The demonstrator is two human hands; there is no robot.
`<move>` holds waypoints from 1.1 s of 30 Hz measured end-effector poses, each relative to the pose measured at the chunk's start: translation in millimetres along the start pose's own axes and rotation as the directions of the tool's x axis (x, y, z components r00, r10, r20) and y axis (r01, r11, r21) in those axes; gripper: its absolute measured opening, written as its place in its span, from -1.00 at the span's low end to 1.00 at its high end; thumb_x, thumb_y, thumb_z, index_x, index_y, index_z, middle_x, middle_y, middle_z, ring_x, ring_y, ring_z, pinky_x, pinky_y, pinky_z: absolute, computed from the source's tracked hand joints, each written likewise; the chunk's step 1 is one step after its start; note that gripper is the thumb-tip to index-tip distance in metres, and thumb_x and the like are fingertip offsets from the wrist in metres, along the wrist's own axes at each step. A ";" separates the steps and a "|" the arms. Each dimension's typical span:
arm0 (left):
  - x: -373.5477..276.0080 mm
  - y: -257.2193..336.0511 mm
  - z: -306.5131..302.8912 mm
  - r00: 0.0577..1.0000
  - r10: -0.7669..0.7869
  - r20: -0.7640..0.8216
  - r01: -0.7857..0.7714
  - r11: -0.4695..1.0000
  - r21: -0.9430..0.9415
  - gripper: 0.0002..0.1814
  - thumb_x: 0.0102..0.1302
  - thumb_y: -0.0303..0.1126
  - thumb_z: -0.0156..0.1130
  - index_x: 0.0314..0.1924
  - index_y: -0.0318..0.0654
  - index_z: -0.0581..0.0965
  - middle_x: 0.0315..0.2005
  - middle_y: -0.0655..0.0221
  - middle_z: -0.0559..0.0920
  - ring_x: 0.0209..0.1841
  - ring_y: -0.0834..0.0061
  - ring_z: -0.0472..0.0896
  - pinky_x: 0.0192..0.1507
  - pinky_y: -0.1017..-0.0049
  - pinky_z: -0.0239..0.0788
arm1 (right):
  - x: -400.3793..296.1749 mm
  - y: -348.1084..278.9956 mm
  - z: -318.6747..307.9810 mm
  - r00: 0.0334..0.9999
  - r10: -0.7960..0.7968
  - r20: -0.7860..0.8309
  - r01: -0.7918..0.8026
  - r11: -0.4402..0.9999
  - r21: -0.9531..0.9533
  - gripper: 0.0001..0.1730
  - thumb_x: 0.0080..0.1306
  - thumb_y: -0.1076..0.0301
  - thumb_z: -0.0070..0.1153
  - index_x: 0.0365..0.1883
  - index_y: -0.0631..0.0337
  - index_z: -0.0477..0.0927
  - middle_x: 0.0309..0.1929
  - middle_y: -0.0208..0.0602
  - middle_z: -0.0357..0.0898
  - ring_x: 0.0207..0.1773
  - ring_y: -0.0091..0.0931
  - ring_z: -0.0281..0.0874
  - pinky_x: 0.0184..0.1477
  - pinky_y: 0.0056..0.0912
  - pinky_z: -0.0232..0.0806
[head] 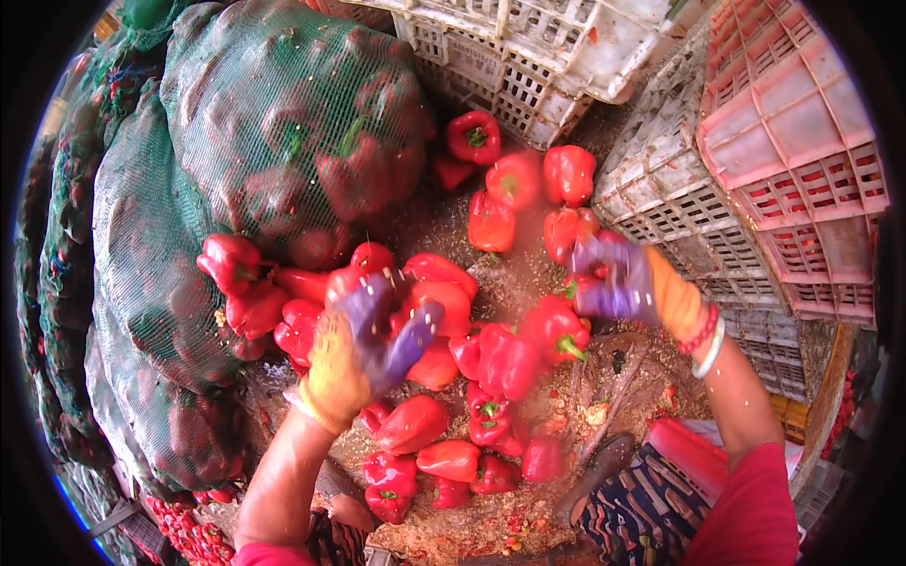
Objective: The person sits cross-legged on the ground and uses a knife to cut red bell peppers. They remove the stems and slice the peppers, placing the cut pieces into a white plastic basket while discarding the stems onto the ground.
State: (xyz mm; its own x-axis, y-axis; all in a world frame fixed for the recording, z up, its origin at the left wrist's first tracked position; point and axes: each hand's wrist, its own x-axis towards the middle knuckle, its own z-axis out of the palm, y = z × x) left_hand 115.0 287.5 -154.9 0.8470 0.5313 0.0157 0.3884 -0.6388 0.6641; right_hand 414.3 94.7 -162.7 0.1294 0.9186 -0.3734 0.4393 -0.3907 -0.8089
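Observation:
My left hand [375,347], in a purple-palmed yellow work glove, is over a loose heap of red bell peppers [508,361]. Its thumb and fingers are spread, and a pepper [442,308] shows just beyond them; whether they touch is unclear. On the right, my right hand [619,279] wears a matching glove and is motion-blurred. Red shows at its fingers, beside an orange-red pepper [561,233], but whether it grips anything cannot be told. Most peppers lie on their sides, several with green stems.
Bulging green mesh sacks of peppers [283,134] stand along the left. Dirty white plastic crates [495,64] are stacked at the back, with pink crates [786,127] at right. Seeds and scraps litter the floor [453,534]. A shoe [601,460] is near the heap's lower right.

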 end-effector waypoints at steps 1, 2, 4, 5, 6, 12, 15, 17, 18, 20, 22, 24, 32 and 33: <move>12.1 -3.1 -1.6 0.981 0.138 -0.139 -0.110 0.975 0.193 -0.52 0.20 -0.15 0.44 0.01 -0.31 0.59 -0.27 0.13 0.69 -0.21 0.12 0.67 -0.11 0.25 0.49 | 23.3 -17.6 -1.6 0.986 0.021 -0.167 -0.010 0.997 0.072 -0.44 0.30 -0.06 0.25 0.07 0.20 0.56 -0.11 -0.11 0.69 0.00 -0.24 0.67 0.05 -0.28 0.47; 26.2 -14.3 2.9 0.978 0.150 -0.145 -0.102 0.950 0.295 -0.51 0.21 -0.10 0.40 0.00 -0.31 0.59 -0.26 0.13 0.69 -0.19 0.09 0.66 -0.08 0.21 0.47 | 54.1 -24.6 -6.6 0.953 -0.143 -0.268 0.069 0.961 -0.267 -0.46 0.33 -0.03 0.21 0.12 0.16 0.54 -0.08 -0.11 0.69 0.01 -0.19 0.66 0.06 -0.24 0.48; 43.9 -37.0 9.7 0.977 0.158 -0.145 -0.064 0.859 0.508 -0.49 0.24 0.00 0.33 -0.03 -0.29 0.60 -0.25 0.11 0.69 -0.14 0.03 0.64 -0.02 0.13 0.43 | 132.7 -19.2 -4.5 0.846 -0.418 -0.331 0.044 0.674 -0.738 -0.44 0.34 -0.01 0.18 0.21 0.10 0.49 0.02 -0.11 0.66 0.06 -0.14 0.63 0.12 -0.17 0.48; 49.9 -40.4 8.7 0.986 0.131 -0.098 -0.060 0.844 0.533 -0.48 0.26 0.04 0.28 -0.03 -0.29 0.60 -0.24 0.11 0.69 -0.14 0.03 0.64 -0.02 0.11 0.42 | 160.1 -30.8 -2.2 0.887 -0.326 -0.328 -0.048 0.640 -0.767 -0.40 0.33 -0.01 0.20 0.25 0.07 0.46 0.09 -0.10 0.63 0.12 -0.15 0.60 0.16 -0.14 0.45; 57.5 -44.2 11.5 0.993 0.110 -0.043 -0.067 0.827 0.557 -0.46 0.28 0.09 0.23 -0.03 -0.28 0.61 -0.23 0.11 0.69 -0.15 0.03 0.64 -0.02 0.09 0.41 | 186.1 -38.8 -1.7 0.918 -0.224 -0.328 -0.141 0.589 -0.796 -0.35 0.31 -0.01 0.21 0.30 0.04 0.42 0.16 -0.10 0.59 0.18 -0.15 0.57 0.20 -0.12 0.43; 67.1 -34.2 16.7 0.979 -0.051 0.198 -0.057 0.862 0.504 -0.49 0.34 0.17 0.08 -0.12 -0.11 0.67 -0.31 0.11 0.70 -0.15 -0.01 0.62 -0.07 0.08 0.43 | 256.5 4.0 -10.1 0.969 0.091 -0.229 -0.219 0.743 -0.632 -0.04 0.13 -0.15 0.29 0.46 -0.02 0.25 0.32 -0.08 0.45 0.31 -0.12 0.45 0.30 -0.16 0.33; 63.4 -40.5 30.6 0.945 -0.042 0.324 -0.035 0.973 0.229 -0.42 0.25 0.24 0.18 -0.06 -0.12 0.65 -0.23 0.13 0.71 -0.11 0.00 0.62 -0.02 0.09 0.44 | 232.0 25.9 -13.7 0.990 -0.126 0.065 0.141 0.805 -0.576 0.00 0.17 -0.17 0.26 0.49 0.03 0.19 0.27 -0.06 0.50 0.19 -0.14 0.55 0.20 -0.23 0.39; 53.4 -41.2 34.3 0.944 -0.014 0.330 -0.039 0.987 0.154 -0.36 0.18 0.29 0.25 -0.04 -0.12 0.63 -0.21 0.12 0.70 -0.10 -0.01 0.62 -0.03 0.09 0.44 | 210.4 38.0 15.7 0.895 -0.312 0.318 0.434 0.454 -0.778 -0.16 0.30 -0.16 0.06 0.48 -0.05 0.19 0.31 -0.13 0.40 0.05 -0.08 0.59 0.05 -0.11 0.49; 41.4 -35.0 32.8 0.955 0.000 0.296 -0.055 0.982 0.179 -0.38 0.18 0.27 0.26 -0.05 -0.11 0.63 -0.22 0.12 0.69 -0.11 -0.01 0.62 -0.04 0.08 0.44 | 184.0 17.3 36.0 0.893 -0.276 0.356 0.446 0.439 -0.780 -0.17 0.25 -0.15 0.10 0.44 -0.05 0.24 0.26 -0.12 0.44 0.04 -0.11 0.58 -0.02 -0.07 0.50; 22.3 -13.6 33.5 0.929 0.018 0.370 -0.097 0.976 0.197 -0.41 0.17 0.23 0.29 -0.04 -0.10 0.62 -0.25 0.13 0.68 -0.13 0.00 0.62 -0.07 0.07 0.44 | 135.5 25.7 63.4 0.878 -0.330 0.346 0.467 0.442 -0.766 -0.27 0.29 -0.04 0.13 0.43 -0.33 0.26 0.37 -0.27 0.38 0.00 -0.16 0.64 -0.04 -0.10 0.54; -7.3 -10.8 48.2 0.894 0.113 0.434 -0.159 0.985 0.070 -0.42 0.14 0.14 0.36 0.03 -0.07 0.60 -0.28 0.14 0.67 -0.19 0.00 0.62 -0.13 0.08 0.44 | 79.2 14.3 82.2 0.889 -0.379 0.256 0.457 0.728 -0.510 -0.36 0.33 -0.05 0.10 0.38 -0.27 0.31 0.24 -0.27 0.50 -0.07 -0.20 0.66 -0.10 -0.14 0.56; -47.9 2.8 50.9 0.856 0.153 0.494 -0.088 0.984 -0.153 -0.42 0.12 0.10 0.39 0.05 -0.07 0.60 -0.31 0.11 0.66 -0.22 0.01 0.63 -0.18 0.11 0.46 | 20.9 14.8 94.8 0.901 -0.109 0.420 0.331 0.798 -0.503 -0.38 0.33 -0.06 0.11 0.35 -0.25 0.33 0.03 -0.27 0.64 -0.17 -0.17 0.68 -0.13 -0.12 0.55; 15.8 9.0 62.0 0.990 0.098 0.103 -0.104 0.993 0.059 -0.58 0.18 -0.08 0.44 -0.17 -0.28 0.62 -0.32 0.09 0.67 -0.22 0.09 0.66 -0.20 0.16 0.45 | 32.7 -6.0 15.6 0.952 0.011 -0.307 -0.097 0.959 -0.267 -0.52 0.42 -0.01 0.07 0.09 0.20 0.51 -0.14 0.06 0.65 -0.05 -0.09 0.66 0.00 -0.12 0.50; 55.0 1.4 74.0 0.986 0.068 0.153 -0.094 0.982 0.166 -0.48 0.20 -0.01 0.40 -0.07 -0.34 0.60 -0.22 0.02 0.68 -0.13 0.04 0.65 -0.10 0.15 0.46 | 60.3 13.1 -0.3 0.894 -0.016 -0.448 -0.161 0.921 -0.355 -0.59 0.43 0.11 0.02 0.07 0.23 0.52 -0.14 0.16 0.63 -0.05 -0.03 0.64 -0.01 -0.06 0.49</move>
State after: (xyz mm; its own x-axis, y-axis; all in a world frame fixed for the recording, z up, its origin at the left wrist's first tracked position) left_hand 189.0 274.7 -208.4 0.9172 0.3949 -0.0537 0.3619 -0.7691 0.5268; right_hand 428.1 145.0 -195.7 0.5069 0.8540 -0.1173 0.6991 -0.4869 -0.5237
